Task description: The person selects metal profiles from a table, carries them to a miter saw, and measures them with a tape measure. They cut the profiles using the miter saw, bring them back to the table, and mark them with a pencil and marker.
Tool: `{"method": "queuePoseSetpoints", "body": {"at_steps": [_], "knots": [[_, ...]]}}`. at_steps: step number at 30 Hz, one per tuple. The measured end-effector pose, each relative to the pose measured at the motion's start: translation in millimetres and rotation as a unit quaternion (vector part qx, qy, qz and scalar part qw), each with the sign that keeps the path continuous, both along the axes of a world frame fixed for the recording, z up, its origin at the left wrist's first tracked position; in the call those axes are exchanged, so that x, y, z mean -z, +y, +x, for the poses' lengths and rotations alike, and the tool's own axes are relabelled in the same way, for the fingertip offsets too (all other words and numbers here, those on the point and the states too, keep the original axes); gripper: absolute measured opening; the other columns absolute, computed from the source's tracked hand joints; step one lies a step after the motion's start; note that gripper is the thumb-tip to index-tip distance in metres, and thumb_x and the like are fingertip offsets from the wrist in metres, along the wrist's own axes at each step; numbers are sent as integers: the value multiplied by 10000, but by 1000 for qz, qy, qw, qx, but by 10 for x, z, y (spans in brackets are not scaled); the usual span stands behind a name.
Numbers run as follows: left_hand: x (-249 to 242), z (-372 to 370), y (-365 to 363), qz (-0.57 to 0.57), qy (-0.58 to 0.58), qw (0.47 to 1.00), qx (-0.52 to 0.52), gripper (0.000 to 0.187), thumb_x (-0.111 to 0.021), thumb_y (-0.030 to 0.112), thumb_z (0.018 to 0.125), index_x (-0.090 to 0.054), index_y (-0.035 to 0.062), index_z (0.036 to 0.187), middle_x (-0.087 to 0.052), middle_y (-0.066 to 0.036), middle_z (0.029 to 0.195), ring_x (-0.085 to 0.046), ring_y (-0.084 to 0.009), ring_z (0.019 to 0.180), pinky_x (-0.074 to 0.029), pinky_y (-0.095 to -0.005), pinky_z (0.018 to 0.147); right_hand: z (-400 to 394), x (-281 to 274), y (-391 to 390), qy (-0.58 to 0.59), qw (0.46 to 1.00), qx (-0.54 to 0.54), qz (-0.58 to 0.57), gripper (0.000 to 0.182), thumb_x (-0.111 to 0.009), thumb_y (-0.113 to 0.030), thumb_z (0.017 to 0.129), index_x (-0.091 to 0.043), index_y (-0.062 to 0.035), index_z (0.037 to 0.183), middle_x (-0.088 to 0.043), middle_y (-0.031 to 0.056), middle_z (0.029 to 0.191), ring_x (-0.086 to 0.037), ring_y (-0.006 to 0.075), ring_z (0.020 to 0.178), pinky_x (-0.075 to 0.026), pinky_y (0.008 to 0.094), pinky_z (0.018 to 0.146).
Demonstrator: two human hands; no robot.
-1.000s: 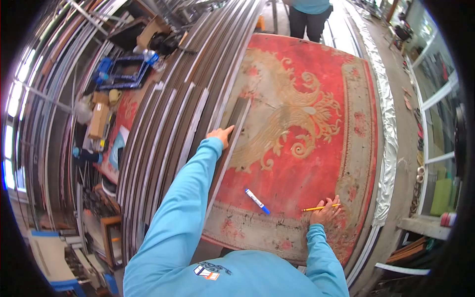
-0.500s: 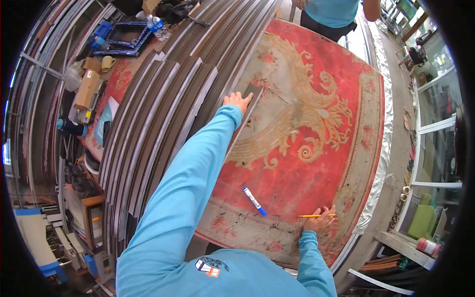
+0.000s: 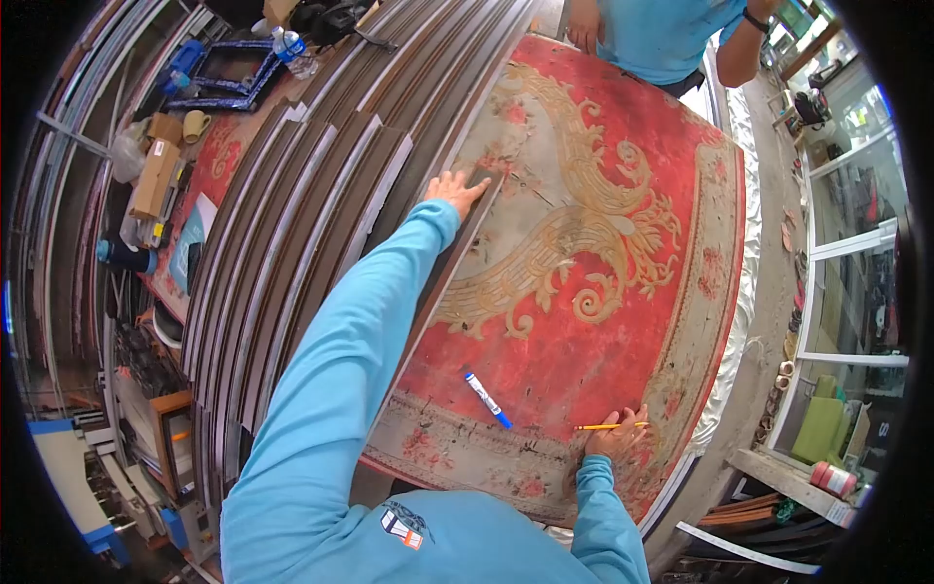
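Observation:
My left hand (image 3: 455,192) lies spread on the edge of the nearest long brown profile (image 3: 428,282), its thumb pointing right over the carpet. My right hand (image 3: 617,440) rests on the worn red carpet (image 3: 545,375), near its front right border. A yellow pencil (image 3: 598,426) sticks out leftward from between its fingers. Between my arms lies a white marker with a blue cap (image 3: 487,400), apart from both hands. Several more brown profiles (image 3: 292,209) run in parallel to the left, partly behind my left sleeve.
Another person in a blue shirt (image 3: 657,39) stands at the far edge of the carpeted table. Toward the back left are a water bottle (image 3: 294,51), a dark blue frame (image 3: 233,76) and a cardboard box (image 3: 156,178). Glazed panels (image 3: 856,282) line the right side.
The view has shifted slightly, moving the scene left in the picture. More of the other person's arms shows. My hands keep nearly the same places on the profile and carpet.

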State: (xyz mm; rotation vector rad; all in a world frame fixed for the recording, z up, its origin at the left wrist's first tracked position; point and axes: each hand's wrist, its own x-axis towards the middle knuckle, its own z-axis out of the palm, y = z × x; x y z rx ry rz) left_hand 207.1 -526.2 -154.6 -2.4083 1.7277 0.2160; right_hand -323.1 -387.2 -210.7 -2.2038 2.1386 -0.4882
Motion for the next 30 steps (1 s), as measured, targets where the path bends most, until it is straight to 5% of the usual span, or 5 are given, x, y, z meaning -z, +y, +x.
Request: {"method": "queuePoseSetpoints", "body": {"at_steps": [6,12,19,24,30], "knots": [[-118,-309,457,40,21,996,-77,682,-584,86,837,-360,295,1446,-500,-107,1249,-457,-293,1184,-410,-430,944,7,-90,-17,-3,1000,0,14,240,-546,-181,880,-518,-67,1089,-361,185,1467,-314,363,1364,-178,556,1122],[-308,-467,1297,30,56,994,-86,201,-608,176,790,-727,171,953,-561,-124,1123,-502,-331,1119,-439,-446,938,-43,-4,-12,-7,1000,2,-9,234,-548,-185,882,-530,-67,1083,-364,175,1469,-312,357,1366,-176,555,1125],[-269,-886,3119,-139,182,970,-84,411,-662,223,783,-602,152,1183,-542,-131,1224,-493,-349,1131,-430,-466,947,-38,-41,3,-16,1000,16,-22,223,-571,-187,859,-540,-75,1049,-410,175,1433,-344,356,1345,-186,563,1119],[-196,-1493,4160,-147,208,944,-210,673,-717,183,751,-443,96,1359,-406,-173,1369,-373,-371,1266,-342,-480,1033,-45,11,26,-22,999,11,-27,225,-587,-191,852,-555,-82,1046,-413,165,1432,-347,351,1342,-195,548,1121],[-144,-1779,4577,-203,158,946,-197,633,-709,135,743,-474,72,1328,-396,-168,1411,-371,-372,1283,-334,-477,1038,-53,34,55,-18,999,11,-42,221,-589,-200,861,-569,-91,1053,-407,153,1437,-340,335,1349,-191,541,1124]]}}
